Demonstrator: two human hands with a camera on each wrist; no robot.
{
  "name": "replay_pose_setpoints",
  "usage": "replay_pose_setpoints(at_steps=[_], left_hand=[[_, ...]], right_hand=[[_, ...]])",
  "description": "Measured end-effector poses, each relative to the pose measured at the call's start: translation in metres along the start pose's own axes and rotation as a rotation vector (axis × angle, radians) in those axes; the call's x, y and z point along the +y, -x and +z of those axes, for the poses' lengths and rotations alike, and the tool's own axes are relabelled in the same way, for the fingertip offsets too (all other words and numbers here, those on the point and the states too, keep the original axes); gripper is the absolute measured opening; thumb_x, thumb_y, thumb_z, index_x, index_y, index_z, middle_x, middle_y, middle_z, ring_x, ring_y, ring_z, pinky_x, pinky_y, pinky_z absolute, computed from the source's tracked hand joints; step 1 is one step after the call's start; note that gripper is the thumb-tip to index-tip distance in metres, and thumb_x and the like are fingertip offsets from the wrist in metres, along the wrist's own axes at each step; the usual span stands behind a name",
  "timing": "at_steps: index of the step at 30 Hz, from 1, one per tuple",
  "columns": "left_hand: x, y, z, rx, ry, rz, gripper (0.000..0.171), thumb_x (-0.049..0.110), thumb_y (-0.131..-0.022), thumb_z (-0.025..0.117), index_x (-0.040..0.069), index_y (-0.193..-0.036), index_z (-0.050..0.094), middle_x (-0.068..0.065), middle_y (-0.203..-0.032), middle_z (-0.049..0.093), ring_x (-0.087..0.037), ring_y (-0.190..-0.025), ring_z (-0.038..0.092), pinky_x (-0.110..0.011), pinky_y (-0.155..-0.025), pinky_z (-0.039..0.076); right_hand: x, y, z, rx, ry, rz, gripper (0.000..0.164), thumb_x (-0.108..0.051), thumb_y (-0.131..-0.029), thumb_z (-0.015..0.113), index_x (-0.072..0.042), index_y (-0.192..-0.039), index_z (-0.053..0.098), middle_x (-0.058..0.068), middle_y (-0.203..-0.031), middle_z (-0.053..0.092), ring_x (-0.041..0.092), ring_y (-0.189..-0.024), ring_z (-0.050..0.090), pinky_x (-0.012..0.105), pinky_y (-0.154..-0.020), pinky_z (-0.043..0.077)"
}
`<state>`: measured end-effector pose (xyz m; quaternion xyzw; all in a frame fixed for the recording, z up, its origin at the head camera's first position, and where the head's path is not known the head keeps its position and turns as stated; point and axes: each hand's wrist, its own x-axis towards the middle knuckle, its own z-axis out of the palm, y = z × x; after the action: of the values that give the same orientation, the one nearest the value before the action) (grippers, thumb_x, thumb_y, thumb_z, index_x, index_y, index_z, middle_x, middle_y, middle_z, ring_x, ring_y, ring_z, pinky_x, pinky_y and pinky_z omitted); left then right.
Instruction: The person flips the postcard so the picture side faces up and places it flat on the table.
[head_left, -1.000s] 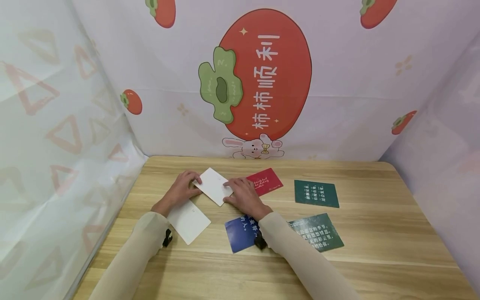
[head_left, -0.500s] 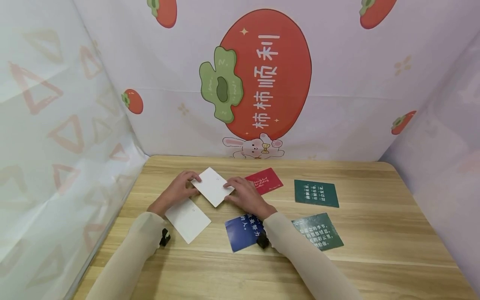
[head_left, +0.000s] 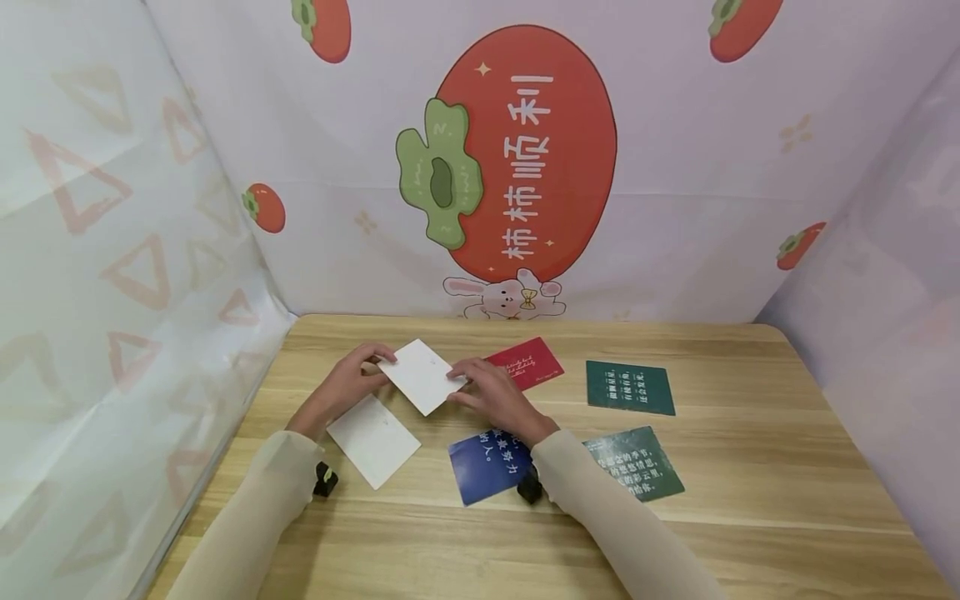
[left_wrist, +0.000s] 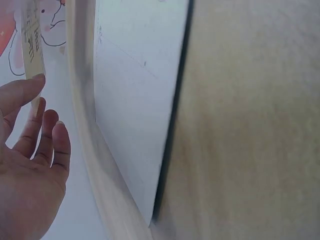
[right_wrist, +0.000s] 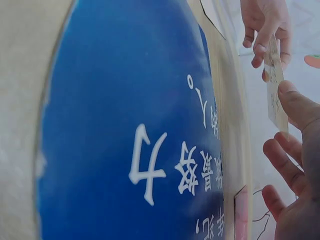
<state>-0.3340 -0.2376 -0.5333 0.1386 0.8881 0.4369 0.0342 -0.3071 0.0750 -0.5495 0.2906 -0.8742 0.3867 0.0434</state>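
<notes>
Both hands hold a white card (head_left: 422,377) at opposite edges, its white face up. My left hand (head_left: 347,383) pinches the left corner; in the left wrist view the thumb lies over the card (left_wrist: 33,50) with fingers beneath it. My right hand (head_left: 497,400) pinches the right corner, as the right wrist view shows. Seen from the side there, the card (right_wrist: 273,82) is raised above the table, with writing on its underside. Another white card (head_left: 374,442) lies below the left wrist. Under the right wrist is a blue card (head_left: 480,473) with white characters, partly covered.
A red card (head_left: 534,363) lies behind the right hand. Farther right are a dark green card (head_left: 630,387) and a larger green card (head_left: 647,468), partly hidden by the right sleeve. The wooden table (head_left: 750,500) meets a printed cloth backdrop (head_left: 675,250).
The held card has shifted slightly toward me and stays between both hands. Wrists have drawn a little apart, so more of the blue card shows. The other cards lie as before.
</notes>
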Motion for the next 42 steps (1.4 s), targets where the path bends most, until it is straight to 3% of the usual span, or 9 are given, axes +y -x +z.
replay_pose_setpoints(at_steps=[6, 11, 24, 36, 42], left_hand=[[0.0001, 0.0031, -0.0004, 0.01, 0.001, -0.035, 0.024, 0.007, -0.105, 0.07, 0.01, -0.129, 0.069, -0.014, -0.151, 0.063, -0.035, -0.131, 0.062, -0.045, -0.104, 0.051], [0.0013, 0.0051, -0.0017, 0.009, 0.001, -0.016, 0.02, 0.013, -0.106, 0.071, 0.01, -0.126, 0.069, -0.014, -0.149, 0.065, -0.035, -0.131, 0.062, -0.047, -0.104, 0.053], [0.0027, 0.0046, -0.0031, 0.057, 0.0, -0.042, 0.018, 0.022, -0.109, 0.069, 0.014, -0.126, 0.071, -0.007, -0.128, 0.074, -0.026, -0.122, 0.066, -0.043, -0.103, 0.051], [0.0027, 0.0027, -0.0037, 0.105, -0.008, -0.056, 0.019, 0.031, -0.11, 0.068, 0.017, -0.122, 0.072, -0.004, -0.125, 0.076, -0.021, -0.12, 0.067, -0.038, -0.101, 0.051], [0.0043, 0.001, -0.0056, 0.119, -0.009, -0.037, 0.022, 0.031, -0.11, 0.067, 0.014, -0.124, 0.07, -0.007, -0.125, 0.076, -0.024, -0.12, 0.067, -0.04, -0.101, 0.051]], right_hand=[[-0.0013, 0.0025, -0.001, -0.018, -0.091, 0.013, 0.034, -0.016, -0.1, 0.081, -0.011, -0.133, 0.073, 0.01, -0.143, 0.071, 0.025, -0.112, 0.075, 0.04, -0.099, 0.063], [-0.0016, 0.0054, -0.0016, -0.019, -0.125, 0.054, 0.034, -0.017, -0.102, 0.078, -0.013, -0.135, 0.073, 0.008, -0.143, 0.071, 0.024, -0.109, 0.075, 0.035, -0.093, 0.064], [-0.0028, 0.0075, -0.0012, 0.031, -0.127, 0.059, 0.027, -0.022, -0.107, 0.071, -0.014, -0.133, 0.075, 0.004, -0.131, 0.078, 0.021, -0.111, 0.073, 0.037, -0.097, 0.062], [-0.0011, 0.0065, -0.0009, 0.026, -0.13, 0.081, 0.028, -0.027, -0.112, 0.063, -0.015, -0.135, 0.075, 0.003, -0.13, 0.078, 0.021, -0.114, 0.074, 0.04, -0.101, 0.062], [-0.0017, 0.0052, -0.0011, 0.024, -0.134, 0.1, 0.029, -0.027, -0.112, 0.062, -0.014, -0.135, 0.074, 0.004, -0.13, 0.078, 0.023, -0.118, 0.074, 0.044, -0.105, 0.061]])
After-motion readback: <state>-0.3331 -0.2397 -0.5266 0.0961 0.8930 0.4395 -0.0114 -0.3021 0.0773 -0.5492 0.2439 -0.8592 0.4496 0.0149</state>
